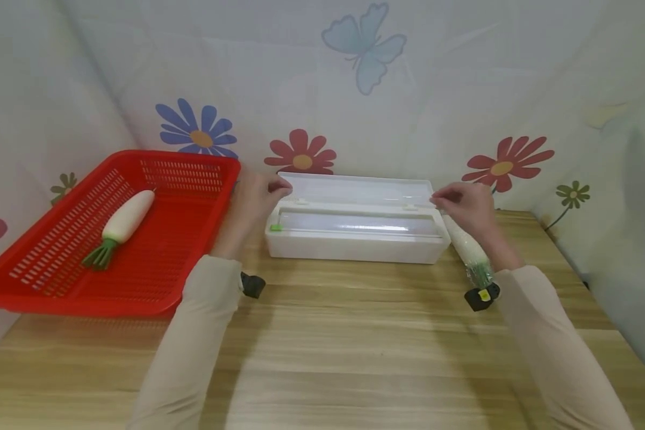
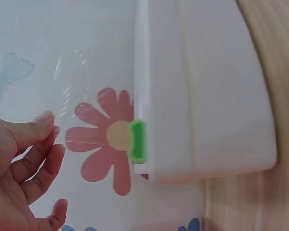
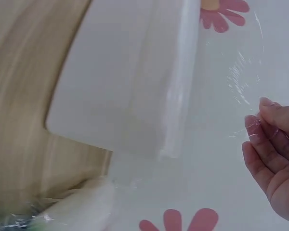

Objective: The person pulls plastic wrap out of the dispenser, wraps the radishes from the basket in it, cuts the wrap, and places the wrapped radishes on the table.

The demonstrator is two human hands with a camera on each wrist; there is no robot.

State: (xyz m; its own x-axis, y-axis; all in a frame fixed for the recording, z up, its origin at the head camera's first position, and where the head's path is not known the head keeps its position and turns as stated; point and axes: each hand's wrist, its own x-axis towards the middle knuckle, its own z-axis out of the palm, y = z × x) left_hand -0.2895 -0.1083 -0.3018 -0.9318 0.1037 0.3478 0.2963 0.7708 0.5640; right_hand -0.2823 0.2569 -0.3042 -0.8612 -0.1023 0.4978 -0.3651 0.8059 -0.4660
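A white cling film dispenser (image 1: 355, 246) stands toward the back of the table, its lid (image 1: 355, 186) raised and the roll showing inside. Clear cling film (image 2: 67, 98) stretches out from it, marked by shiny creases. My left hand (image 1: 255, 200) pinches one corner of the film between thumb and fingertips, above the dispenser's left end, near a green slider (image 2: 137, 141). Over the right end, my right hand (image 1: 470, 206) pinches the other corner; in the right wrist view the film (image 3: 241, 79) runs to its fingertips. The film's exact edges are hard to make out.
On the left, a red plastic basket (image 1: 193, 239) holds a white radish (image 1: 126, 218) with trimmed green stems. A second white radish (image 1: 464, 242), wrapped in film, lies right of the dispenser, partly behind the right hand. A flowered curtain (image 1: 435, 89) hangs behind the wooden table (image 1: 355, 346).
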